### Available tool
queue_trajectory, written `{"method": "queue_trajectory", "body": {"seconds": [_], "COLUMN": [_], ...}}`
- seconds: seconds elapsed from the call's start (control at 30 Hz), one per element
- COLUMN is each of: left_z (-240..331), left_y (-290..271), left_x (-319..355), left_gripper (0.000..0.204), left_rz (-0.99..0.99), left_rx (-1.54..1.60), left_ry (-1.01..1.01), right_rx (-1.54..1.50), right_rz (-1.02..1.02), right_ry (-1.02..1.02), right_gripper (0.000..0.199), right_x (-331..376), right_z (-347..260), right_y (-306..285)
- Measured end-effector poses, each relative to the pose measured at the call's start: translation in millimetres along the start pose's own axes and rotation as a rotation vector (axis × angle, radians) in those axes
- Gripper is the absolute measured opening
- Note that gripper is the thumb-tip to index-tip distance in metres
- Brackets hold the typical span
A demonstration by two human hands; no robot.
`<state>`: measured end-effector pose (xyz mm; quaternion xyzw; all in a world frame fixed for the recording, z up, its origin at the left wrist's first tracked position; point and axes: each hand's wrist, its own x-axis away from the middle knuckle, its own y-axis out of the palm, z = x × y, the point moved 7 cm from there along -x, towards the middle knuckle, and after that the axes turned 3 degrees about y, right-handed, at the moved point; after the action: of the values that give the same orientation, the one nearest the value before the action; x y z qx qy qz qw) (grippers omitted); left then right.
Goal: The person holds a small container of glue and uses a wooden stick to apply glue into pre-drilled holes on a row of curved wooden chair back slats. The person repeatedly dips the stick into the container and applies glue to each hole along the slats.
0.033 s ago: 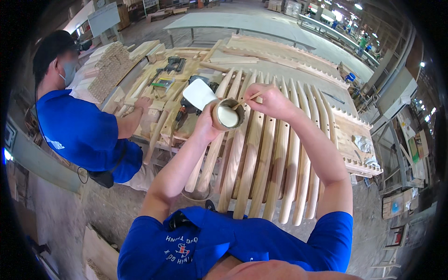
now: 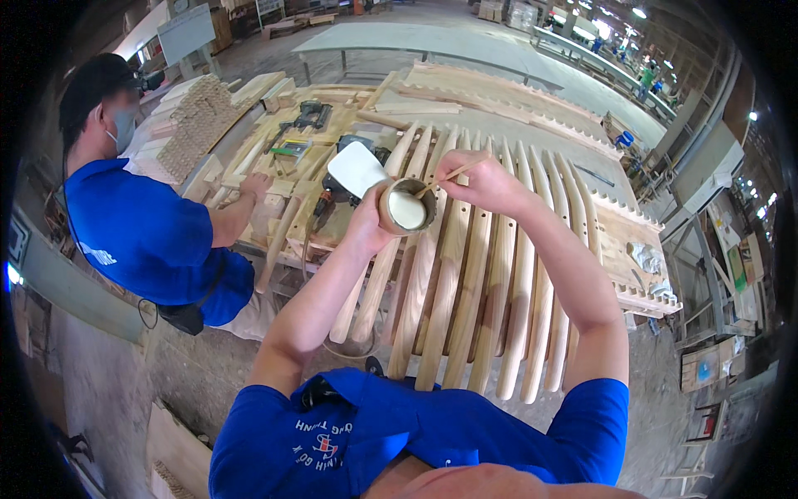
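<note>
Glue cup [image 2: 406, 206], clasped in my left hand [image 2: 370, 223] above the slats [image 2: 465, 283] mid-table while my right hand [image 2: 482, 183] pinched the stick [image 2: 445, 176], looked tilted enough, I judged, to drip.

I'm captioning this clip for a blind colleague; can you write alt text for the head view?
The person's left hand holds a small round cup of white paste while the right hand dips a thin wooden stick into it, above a row of curved wooden slats on a workbench. At left, a co-worker in blue handles wood parts.
</note>
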<state>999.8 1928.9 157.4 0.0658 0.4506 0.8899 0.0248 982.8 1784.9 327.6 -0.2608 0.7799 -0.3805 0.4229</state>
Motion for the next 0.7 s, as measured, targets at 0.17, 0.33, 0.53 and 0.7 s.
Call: {"method": "queue_trajectory", "body": {"seconds": [0.17,0.33,0.53,0.7], "left_z": [-1,-10,-14,-14], "left_y": [-1,0,10,13], "left_x": [-5,-1,-8,-8], "left_gripper": [0.031,0.033,0.034,0.033], "left_rz": [0.022,0.042,0.014,0.054], "left_rx": [-0.065,-0.003,-0.001,-0.035], "left_ry": [0.028,-0.011,0.127,0.177], "right_rx": [-0.014,-0.028,-0.153,-0.631], "right_rz": [-0.065,0.002,0.208,0.266], "right_ry": [-0.05,0.194,0.46,0.666], "right_gripper": [0.009,0.011,0.024,0.025], "right_x": [-4,2,21,40], "right_z": [-9,-9,23,64], "right_y": [-9,-15,-2,28]}}
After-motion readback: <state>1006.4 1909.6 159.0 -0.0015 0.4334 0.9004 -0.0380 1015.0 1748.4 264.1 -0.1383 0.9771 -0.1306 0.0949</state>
